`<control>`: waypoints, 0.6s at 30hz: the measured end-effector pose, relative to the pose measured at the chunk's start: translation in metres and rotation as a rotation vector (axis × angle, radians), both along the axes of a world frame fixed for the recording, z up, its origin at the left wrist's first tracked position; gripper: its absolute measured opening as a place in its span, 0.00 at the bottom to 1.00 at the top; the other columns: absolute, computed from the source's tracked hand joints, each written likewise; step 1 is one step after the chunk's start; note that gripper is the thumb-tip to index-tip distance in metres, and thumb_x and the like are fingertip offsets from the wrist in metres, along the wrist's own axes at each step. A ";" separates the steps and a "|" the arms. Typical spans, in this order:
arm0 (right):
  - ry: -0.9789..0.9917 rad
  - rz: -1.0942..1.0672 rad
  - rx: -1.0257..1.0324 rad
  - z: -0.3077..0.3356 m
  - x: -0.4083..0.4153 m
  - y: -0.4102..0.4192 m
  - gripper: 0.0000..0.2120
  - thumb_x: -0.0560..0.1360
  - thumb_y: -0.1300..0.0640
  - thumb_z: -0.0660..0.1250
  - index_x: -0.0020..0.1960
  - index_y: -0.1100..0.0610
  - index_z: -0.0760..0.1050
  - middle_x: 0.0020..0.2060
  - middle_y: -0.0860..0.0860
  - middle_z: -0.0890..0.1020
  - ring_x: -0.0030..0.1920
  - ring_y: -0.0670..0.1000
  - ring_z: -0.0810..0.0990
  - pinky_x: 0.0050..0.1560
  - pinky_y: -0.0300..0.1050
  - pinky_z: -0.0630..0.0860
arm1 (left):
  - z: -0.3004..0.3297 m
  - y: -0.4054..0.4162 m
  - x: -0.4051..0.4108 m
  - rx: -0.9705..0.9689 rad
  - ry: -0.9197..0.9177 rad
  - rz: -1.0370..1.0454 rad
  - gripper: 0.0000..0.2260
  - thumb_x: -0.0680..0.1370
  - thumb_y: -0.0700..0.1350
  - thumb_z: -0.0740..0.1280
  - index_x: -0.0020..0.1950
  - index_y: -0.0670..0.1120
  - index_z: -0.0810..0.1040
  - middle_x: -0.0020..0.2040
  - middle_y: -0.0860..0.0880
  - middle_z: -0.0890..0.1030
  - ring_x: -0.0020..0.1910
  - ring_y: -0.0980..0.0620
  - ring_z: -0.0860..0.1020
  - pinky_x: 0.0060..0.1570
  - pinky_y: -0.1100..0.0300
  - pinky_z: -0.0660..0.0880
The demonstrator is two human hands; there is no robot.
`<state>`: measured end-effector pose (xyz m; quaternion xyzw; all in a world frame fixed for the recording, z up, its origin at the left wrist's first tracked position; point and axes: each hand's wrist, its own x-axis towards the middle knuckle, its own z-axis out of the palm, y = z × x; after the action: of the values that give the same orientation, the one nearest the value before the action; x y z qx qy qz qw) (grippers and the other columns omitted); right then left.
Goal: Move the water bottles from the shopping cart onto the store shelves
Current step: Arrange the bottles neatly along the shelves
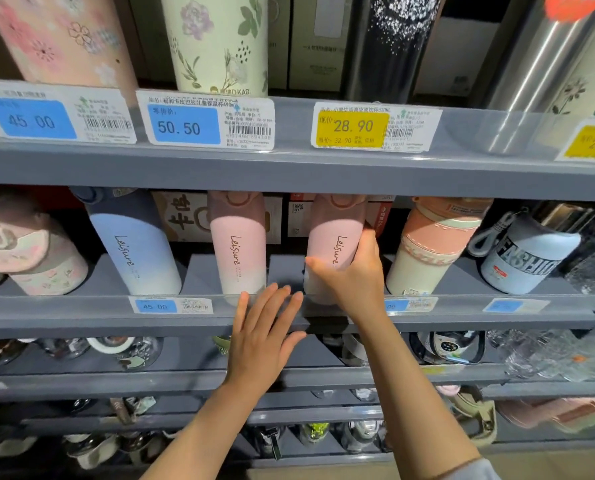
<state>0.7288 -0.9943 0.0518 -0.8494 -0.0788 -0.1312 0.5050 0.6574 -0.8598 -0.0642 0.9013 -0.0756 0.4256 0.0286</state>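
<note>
Blue and pink Leisure bottles (239, 244) are standing at nine o'clock on the grey middle shelf (81, 315). We are resting our left hand (263, 327), fingers straight and apart, against its front lip. At three o'clock of it, our right hand (353, 271) is gripping another pink bottle (330, 237), standing on that shelf.

bottles (334, 244) side by side on shelf (81, 315)

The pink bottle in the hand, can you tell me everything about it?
The pink bottle stands upright on the middle shelf, just right of a matching pink one. Its dusty-pink cap sits over a body fading to white, with "Leisure" written down it. It looks matte. The right hand grips its lower half.
</note>
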 end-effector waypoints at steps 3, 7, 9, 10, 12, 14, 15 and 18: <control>-0.021 0.007 -0.014 -0.002 0.000 0.000 0.29 0.64 0.52 0.78 0.55 0.60 0.64 0.51 0.53 0.71 0.49 0.49 0.70 0.45 0.44 0.69 | 0.000 0.000 0.001 0.002 -0.008 -0.007 0.24 0.76 0.55 0.63 0.70 0.48 0.67 0.67 0.48 0.69 0.68 0.47 0.67 0.75 0.47 0.50; -0.035 -0.002 -0.026 -0.002 -0.001 -0.002 0.27 0.64 0.51 0.78 0.52 0.55 0.63 0.49 0.50 0.71 0.43 0.43 0.71 0.38 0.35 0.67 | -0.001 0.001 0.002 -0.004 -0.005 -0.030 0.24 0.76 0.55 0.64 0.70 0.48 0.68 0.67 0.49 0.69 0.68 0.48 0.68 0.73 0.46 0.53; -0.022 -0.006 -0.031 -0.002 -0.001 -0.002 0.27 0.65 0.50 0.78 0.52 0.53 0.63 0.48 0.48 0.70 0.44 0.39 0.71 0.39 0.32 0.68 | -0.003 0.002 0.002 0.001 -0.006 -0.034 0.24 0.76 0.54 0.64 0.70 0.48 0.67 0.68 0.49 0.69 0.68 0.48 0.68 0.72 0.45 0.55; -0.015 -0.006 -0.031 -0.002 -0.002 -0.001 0.27 0.65 0.49 0.78 0.52 0.54 0.63 0.48 0.49 0.70 0.44 0.38 0.71 0.40 0.33 0.68 | -0.003 0.002 0.003 -0.001 -0.005 -0.035 0.24 0.76 0.54 0.63 0.70 0.48 0.67 0.68 0.49 0.69 0.68 0.48 0.68 0.72 0.45 0.56; -0.017 0.001 -0.022 -0.003 -0.003 0.001 0.29 0.64 0.46 0.77 0.54 0.56 0.64 0.50 0.51 0.71 0.46 0.42 0.71 0.44 0.39 0.71 | -0.002 0.002 0.002 0.005 0.000 -0.034 0.24 0.76 0.54 0.63 0.71 0.48 0.67 0.68 0.49 0.69 0.68 0.48 0.68 0.72 0.45 0.55; -0.058 -0.016 -0.050 -0.005 -0.011 -0.001 0.37 0.64 0.43 0.76 0.63 0.58 0.64 0.56 0.53 0.71 0.55 0.48 0.72 0.52 0.43 0.73 | -0.001 0.002 0.000 0.017 0.009 -0.028 0.25 0.76 0.53 0.64 0.71 0.47 0.67 0.69 0.48 0.68 0.69 0.48 0.67 0.73 0.46 0.53; -0.110 -0.043 -0.086 -0.007 -0.017 -0.005 0.41 0.65 0.43 0.76 0.69 0.60 0.62 0.60 0.54 0.71 0.60 0.51 0.71 0.57 0.44 0.72 | 0.000 0.002 -0.001 0.022 0.018 -0.027 0.26 0.75 0.52 0.66 0.71 0.47 0.67 0.69 0.48 0.68 0.69 0.47 0.67 0.73 0.46 0.53; -0.368 -0.200 -0.170 -0.010 -0.040 -0.030 0.38 0.70 0.48 0.74 0.72 0.61 0.60 0.64 0.57 0.71 0.64 0.55 0.70 0.63 0.49 0.70 | 0.005 0.004 -0.005 0.036 0.038 -0.021 0.27 0.75 0.51 0.67 0.72 0.46 0.66 0.70 0.48 0.67 0.69 0.47 0.66 0.73 0.46 0.53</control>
<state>0.6889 -1.0238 0.0417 -0.8542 -0.0958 -0.3261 0.3934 0.6522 -0.8560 -0.0588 0.9087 -0.0920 0.4067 0.0180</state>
